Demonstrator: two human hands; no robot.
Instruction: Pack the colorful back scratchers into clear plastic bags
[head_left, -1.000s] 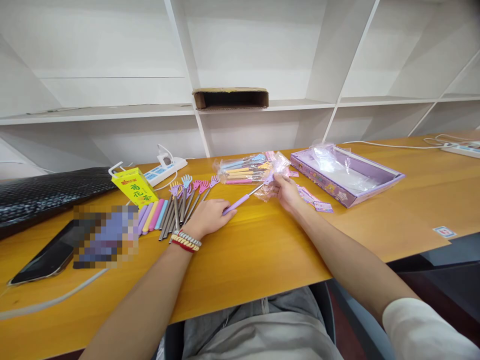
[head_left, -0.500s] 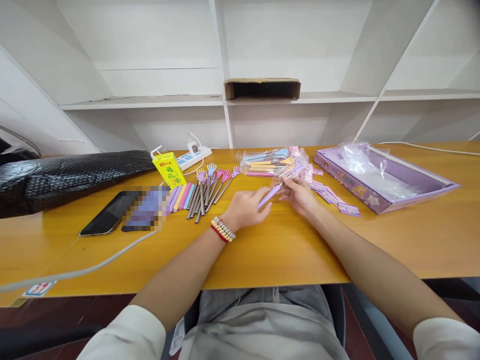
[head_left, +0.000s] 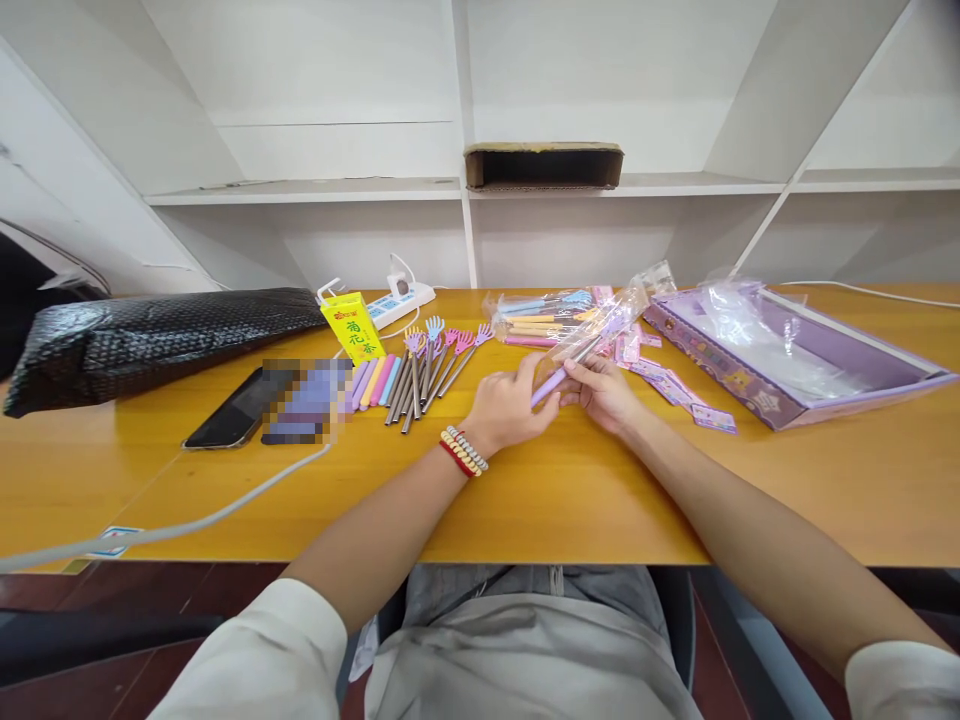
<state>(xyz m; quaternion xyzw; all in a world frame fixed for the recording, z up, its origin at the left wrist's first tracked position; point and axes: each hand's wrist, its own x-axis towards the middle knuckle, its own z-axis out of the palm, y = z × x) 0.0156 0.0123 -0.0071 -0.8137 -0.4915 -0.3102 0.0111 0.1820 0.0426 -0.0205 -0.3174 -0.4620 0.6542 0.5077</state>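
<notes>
Your left hand (head_left: 510,405) pinches the purple handle of a back scratcher (head_left: 559,372), held just above the wooden table (head_left: 570,500). Your right hand (head_left: 604,392) grips its metal shaft and the clear plastic sleeve (head_left: 611,320) still covering the head. Unwrapped scratchers (head_left: 420,370) lie just left.

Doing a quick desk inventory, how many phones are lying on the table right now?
1: the phone lies flat, screen up, on the table, left of a blurred patch that could hide another.
</notes>
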